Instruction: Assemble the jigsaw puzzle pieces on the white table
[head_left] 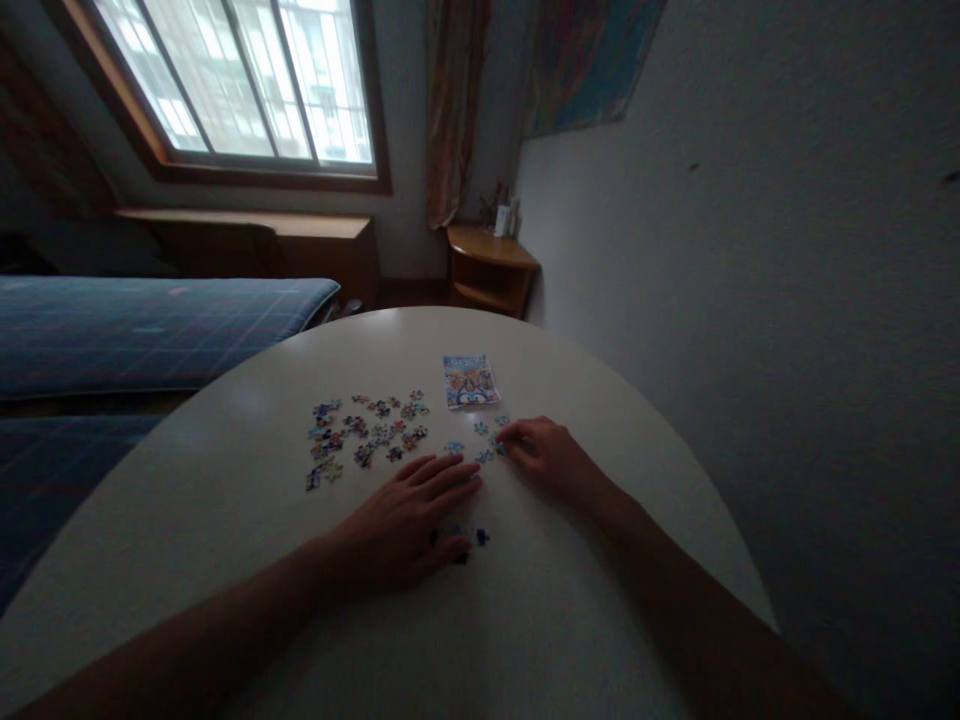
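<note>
Beyond the table's left edge a bed with a blue checked cover (150, 330) is lying alongside. On the round white table (225, 520), towards the far-left part of its middle, a loose spread of small multicoloured cardboard jigsaw pieces (367, 435) is sitting, none of them joined as far as can be told.

Nearer the near edge, the left hand (409, 520) is lying palm down on the table, its fingers (450, 478) released and stretched flat towards the spread. It is grasping nothing. A few dark blue jigsaw pieces (474, 540) are peeking out just beside its thumb, partly hidden under the palm.

Right of that, a few pale blue jigsaw pieces (480, 442) are lying apart from the main spread. Behind them, towards the far edge, a small rectangular printed picture card (470, 381) is lying flat.

The right hand (544, 452) is resting at the right of the pale pieces, fingers (514, 435) curled down onto one of them; whether they are pinching it or only touching is not clear.

The work in hand appears to be sorting pieces by colour. Lifting one off the smooth table calls for a fine fingertip pinch.
</note>
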